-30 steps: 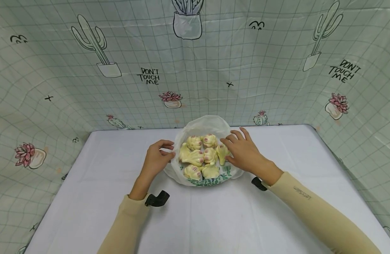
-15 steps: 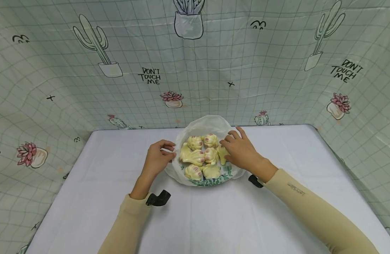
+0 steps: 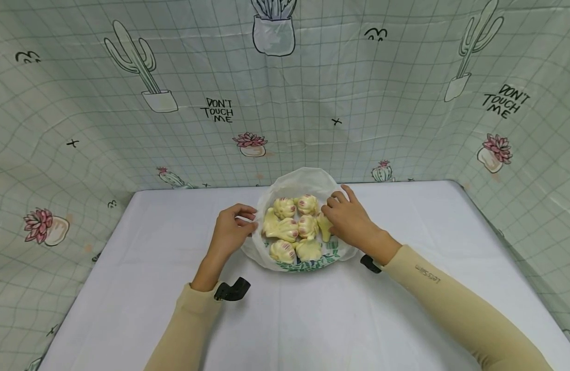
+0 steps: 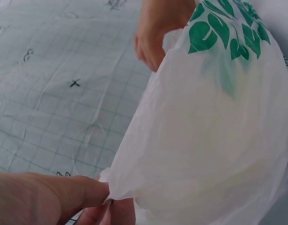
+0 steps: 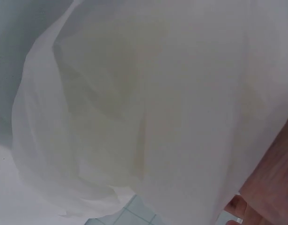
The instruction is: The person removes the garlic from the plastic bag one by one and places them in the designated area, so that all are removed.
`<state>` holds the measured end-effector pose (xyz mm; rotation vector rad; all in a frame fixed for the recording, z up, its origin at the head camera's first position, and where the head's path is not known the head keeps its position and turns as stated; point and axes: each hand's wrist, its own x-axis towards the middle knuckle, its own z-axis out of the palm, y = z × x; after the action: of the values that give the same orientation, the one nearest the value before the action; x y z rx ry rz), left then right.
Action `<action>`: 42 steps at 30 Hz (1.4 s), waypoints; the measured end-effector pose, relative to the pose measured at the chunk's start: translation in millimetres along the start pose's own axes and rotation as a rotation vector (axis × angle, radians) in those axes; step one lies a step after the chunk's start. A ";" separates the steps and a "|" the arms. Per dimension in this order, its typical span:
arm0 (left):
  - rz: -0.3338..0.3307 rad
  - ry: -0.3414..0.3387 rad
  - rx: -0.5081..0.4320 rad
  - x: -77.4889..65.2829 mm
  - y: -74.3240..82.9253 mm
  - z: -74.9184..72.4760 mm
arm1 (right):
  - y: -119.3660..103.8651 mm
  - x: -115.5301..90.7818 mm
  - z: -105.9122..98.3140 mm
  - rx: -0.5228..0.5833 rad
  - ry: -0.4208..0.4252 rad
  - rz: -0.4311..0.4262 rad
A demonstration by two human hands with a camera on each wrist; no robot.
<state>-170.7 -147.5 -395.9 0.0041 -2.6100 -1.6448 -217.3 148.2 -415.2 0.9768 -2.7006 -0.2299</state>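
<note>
A white plastic bag (image 3: 308, 178) with green leaf print sits at the back middle of the table, its mouth spread wide. Inside lie several pale yellow, foot-like pieces (image 3: 285, 229) with pinkish tips. My left hand (image 3: 231, 229) pinches the bag's left rim; the left wrist view shows thumb (image 4: 87, 191) and fingertips meeting on the plastic. Over the right rim reaches my right hand (image 3: 350, 216), its fingers curled around the rightmost yellow piece (image 3: 324, 226) and partly covering it. In the right wrist view the bag wall (image 5: 158, 108) hides most of this hand's work.
A white cloth covers the table (image 3: 285, 319). Behind it and along both sides hangs a grid-patterned curtain (image 3: 303, 93) printed with cacti. The bag stands close to the table's back edge. A black wrist mount (image 3: 232, 289) sticks out from the left sleeve, another (image 3: 370, 264) from the right.
My right hand has shifted slightly left and its fingers have closed in on the rightmost yellow piece. My left hand, the bag and the other pieces have stayed practically still.
</note>
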 end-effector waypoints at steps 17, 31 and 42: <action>-0.003 -0.001 0.010 0.5 1.6 2.1 | -0.6 -3.4 -1.4 0.009 0.027 -0.026; -0.008 -0.008 -0.013 0.2 0.6 2.3 | 7.7 -10.3 -23.5 0.092 0.141 -0.004; -0.002 -0.010 -0.027 0.6 0.0 2.1 | 39.6 -25.0 -48.8 0.225 0.251 0.088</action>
<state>-171.4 -145.6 -396.7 -0.0028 -2.5955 -1.6855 -208.4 191.6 -364.1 0.8750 -2.5662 0.2056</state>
